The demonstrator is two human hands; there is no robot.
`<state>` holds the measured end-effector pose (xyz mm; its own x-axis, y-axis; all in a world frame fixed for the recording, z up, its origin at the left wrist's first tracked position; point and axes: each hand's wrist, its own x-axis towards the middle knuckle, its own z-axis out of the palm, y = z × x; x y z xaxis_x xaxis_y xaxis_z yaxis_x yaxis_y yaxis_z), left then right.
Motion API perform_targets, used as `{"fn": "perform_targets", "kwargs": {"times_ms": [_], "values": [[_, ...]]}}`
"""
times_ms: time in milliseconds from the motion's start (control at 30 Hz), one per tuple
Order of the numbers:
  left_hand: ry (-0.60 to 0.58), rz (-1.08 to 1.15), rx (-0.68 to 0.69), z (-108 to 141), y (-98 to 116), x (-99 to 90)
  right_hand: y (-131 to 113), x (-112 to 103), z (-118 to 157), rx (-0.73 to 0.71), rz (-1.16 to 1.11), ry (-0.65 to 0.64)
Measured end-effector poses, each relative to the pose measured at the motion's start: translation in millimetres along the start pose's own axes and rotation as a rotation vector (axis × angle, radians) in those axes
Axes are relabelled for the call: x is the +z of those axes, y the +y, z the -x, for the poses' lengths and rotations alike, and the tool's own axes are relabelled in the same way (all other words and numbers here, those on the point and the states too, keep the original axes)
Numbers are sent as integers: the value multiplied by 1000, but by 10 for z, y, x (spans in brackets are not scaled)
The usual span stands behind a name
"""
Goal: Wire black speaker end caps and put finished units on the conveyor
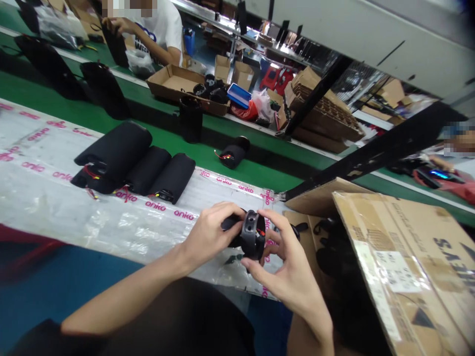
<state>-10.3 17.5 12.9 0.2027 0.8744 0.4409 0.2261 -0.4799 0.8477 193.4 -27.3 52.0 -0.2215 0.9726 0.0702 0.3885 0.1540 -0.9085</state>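
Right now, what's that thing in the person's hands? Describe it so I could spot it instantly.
Find the plastic sheet with pink lettering. At its near edge, the left hand and right hand grip a short black cylinder. Unlike the black rolls lying on the sheet, it is held up off the sheet and has round holes in its side.

Green conveyor point(163, 143), stacked cardboard cartons point(326, 111)

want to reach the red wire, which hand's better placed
Right hand, probably: its fingers sit beside the red wire on the black holed part, while the left hand grips the other side.
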Motion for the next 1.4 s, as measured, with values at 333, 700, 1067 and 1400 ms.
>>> {"fn": "perform_targets", "kwargs": {"times_ms": [333, 700, 1067, 1400], "values": [[-17, 18, -35, -53, 33, 2, 147, 31, 11, -9, -154, 40], [141, 586, -260, 281, -237, 80, 144, 40, -234, -179, 355, -14], [37, 479, -261, 262, -370, 276, 673, 307, -28, 1, -482, 247], [206, 476, -230, 319, -292, 370, 587, 349, -166, 196, -616, 306]]}}
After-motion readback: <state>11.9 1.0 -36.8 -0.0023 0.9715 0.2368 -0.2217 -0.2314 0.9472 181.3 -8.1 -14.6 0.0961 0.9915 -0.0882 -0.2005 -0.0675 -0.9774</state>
